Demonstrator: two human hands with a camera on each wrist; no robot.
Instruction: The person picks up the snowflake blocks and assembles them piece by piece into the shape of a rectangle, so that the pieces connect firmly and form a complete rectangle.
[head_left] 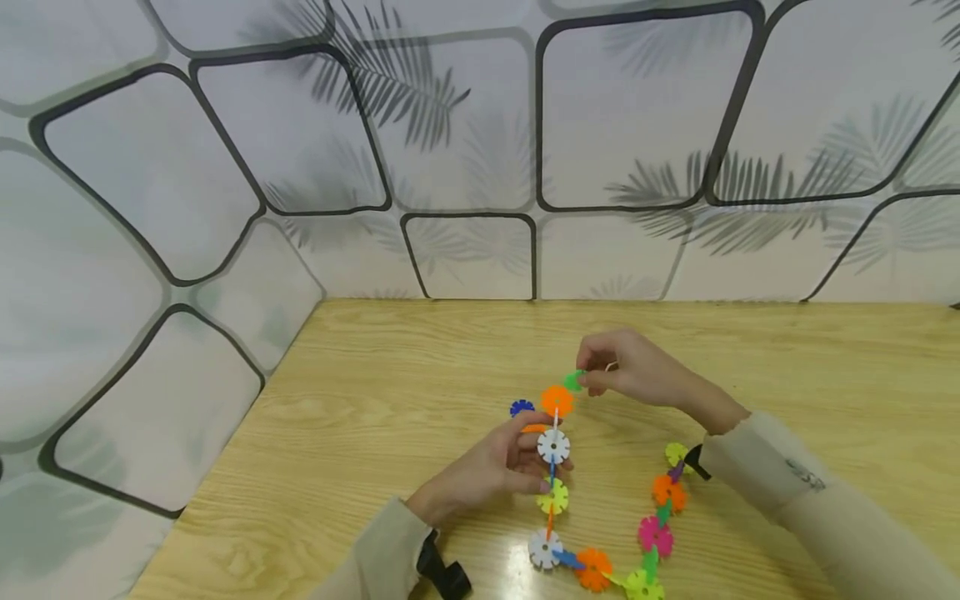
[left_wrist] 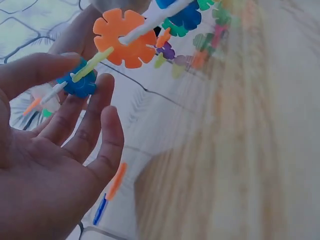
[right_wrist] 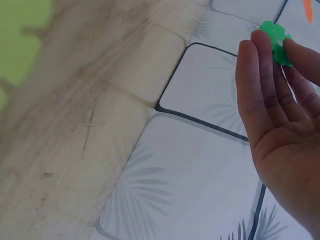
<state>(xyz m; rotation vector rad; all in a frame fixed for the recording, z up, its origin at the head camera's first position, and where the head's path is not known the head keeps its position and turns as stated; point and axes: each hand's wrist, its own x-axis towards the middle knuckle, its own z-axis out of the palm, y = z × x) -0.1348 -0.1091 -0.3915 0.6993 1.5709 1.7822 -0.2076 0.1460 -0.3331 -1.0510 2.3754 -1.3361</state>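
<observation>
A chain of flower-shaped, slotted plastic discs in mixed colours bends round on the table, with a white disc (head_left: 545, 550) at its near left corner. My left hand (head_left: 498, 462) holds its left side, thumb and fingers about a blue disc (left_wrist: 80, 82). Beyond that hand come a white disc (head_left: 553, 447) and an orange disc (head_left: 557, 400). My right hand (head_left: 630, 367) pinches a green disc (right_wrist: 276, 42) between thumb and fingertips. In the head view the green disc meets the orange disc's upper right edge; whether they are slotted together I cannot tell.
A dark blue disc (head_left: 522, 407) and an orange disc (head_left: 534, 428) lie behind my left hand. The chain's right side, with a pink disc (head_left: 656, 536), runs up to a yellow disc (head_left: 677, 453) near my right cuff. A patterned wall (head_left: 472, 250) borders the wooden table (head_left: 360, 400).
</observation>
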